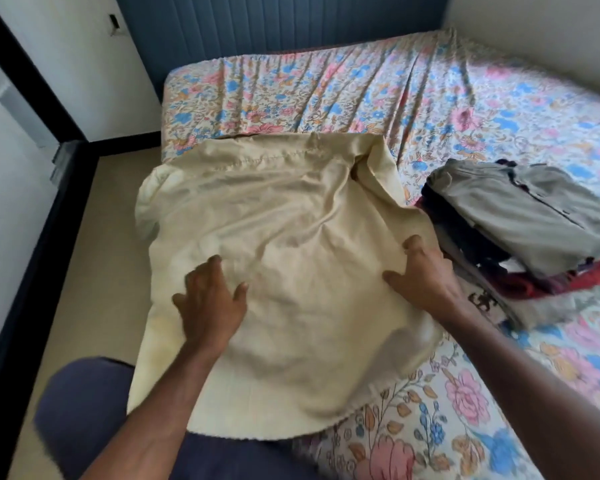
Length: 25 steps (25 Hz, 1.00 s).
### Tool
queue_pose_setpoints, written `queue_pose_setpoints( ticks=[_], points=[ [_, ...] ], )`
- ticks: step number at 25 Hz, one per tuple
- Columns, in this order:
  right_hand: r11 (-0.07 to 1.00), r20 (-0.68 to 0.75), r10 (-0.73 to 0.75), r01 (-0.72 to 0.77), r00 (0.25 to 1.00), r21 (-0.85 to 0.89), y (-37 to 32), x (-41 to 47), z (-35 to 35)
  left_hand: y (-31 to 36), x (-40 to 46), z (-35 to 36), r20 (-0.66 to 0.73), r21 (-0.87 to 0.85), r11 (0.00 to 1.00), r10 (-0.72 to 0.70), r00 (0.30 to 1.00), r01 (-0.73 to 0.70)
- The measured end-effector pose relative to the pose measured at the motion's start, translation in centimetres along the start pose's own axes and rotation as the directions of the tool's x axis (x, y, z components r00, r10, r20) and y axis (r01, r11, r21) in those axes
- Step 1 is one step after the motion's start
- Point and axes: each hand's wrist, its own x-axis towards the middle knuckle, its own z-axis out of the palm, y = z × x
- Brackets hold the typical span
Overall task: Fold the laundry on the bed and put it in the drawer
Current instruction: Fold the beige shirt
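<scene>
1. Cream garment (284,244) lies spread at the near-left corner of the bed (361,95); its left part hangs past the mattress edge over the floor (94,271), its near hem sits above the person's knee (84,407)
2. A stitched seam runs across the garment's far edge; the far right corner is bunched into a raised fold
3. Left hand (210,303) rests palm down on the near-left part of the garment, fingers straight and spread wide, pressing the cloth flat, holding nothing
4. Right hand (420,275) lies on the garment's right edge, thumb stretched out toward the middle; the fingers bend over the edge, and whether they pinch the cloth or only press it I cannot tell
5. Both bare forearms reach in from the near edge of the view
6. Pile of clothes (520,233) sits on the bed just right of the garment, touching or nearly touching its right edge; a grey piece on top, dark and red pieces beneath, a light printed one at the bottom
7. Bed carries a floral sheet (465,393) in pink, blue and orange, creased toward the far end
8. Blue panelled headboard (274,22) stands behind the bed; white walls at left and right, dark skirting along the floor at left
</scene>
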Motion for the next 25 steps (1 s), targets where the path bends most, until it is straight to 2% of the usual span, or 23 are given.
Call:
queue_pose_setpoints(
  ticks=[2,4,6,9,11,14,16,19,21,23,25],
  points=[
    [0.993,0.120,0.060,-0.072,0.991,0.096,1.2,-1.1,-0.4,-3.5,-1.9,-2.1,0.046,0.035,0.975,-0.221,0.974,0.219],
    [0.966,0.207,0.065,-0.114,0.976,0.233,2.2,-2.8,-0.7,-6.8,-3.5,-3.2,0.169,-0.025,0.901,-0.422,0.890,0.432],
    [0.910,0.161,0.003,-0.070,0.987,0.408,2.7,-4.8,-0.5,-9.3,-4.5,-3.7,0.325,-0.118,0.800,-0.529,0.784,0.589],
    [0.724,-0.094,0.026,0.046,0.995,0.688,3.2,-6.9,1.0,-10.8,-5.3,-4.6,0.527,-0.271,0.642,-0.525,0.668,0.718],
    [0.584,-0.094,0.119,0.007,0.988,0.812,3.2,-7.6,2.7,-11.5,-5.6,-4.8,0.598,-0.255,0.617,-0.504,0.623,0.744],
    [0.567,-0.106,0.279,-0.075,0.954,0.820,3.0,-7.4,4.5,-12.6,-5.8,-3.6,0.671,-0.292,0.504,-0.497,0.550,0.813],
    [0.612,-0.146,0.309,-0.079,0.940,0.787,2.5,-7.3,4.3,-13.2,-6.3,-3.2,0.649,-0.381,0.449,-0.493,0.580,0.808],
    [0.743,-0.232,0.291,-0.067,0.928,0.666,2.4,-7.4,3.8,-14.0,-6.4,-3.2,0.478,-0.404,0.599,-0.506,0.718,0.691],
    [0.794,-0.265,0.258,-0.048,0.929,0.606,2.4,-7.8,3.7,-14.0,-6.3,-3.4,0.499,-0.440,0.600,-0.455,0.737,0.668],
    [0.839,-0.251,0.223,-0.055,0.942,0.542,2.5,-8.3,3.8,-13.4,-6.4,-3.4,0.566,-0.470,0.561,-0.402,0.720,0.682],
    [0.887,-0.256,0.180,-0.044,0.950,0.460,2.6,-8.7,3.7,-12.9,-6.1,-3.3,0.506,-0.547,0.546,-0.387,0.770,0.634]
  ],
)
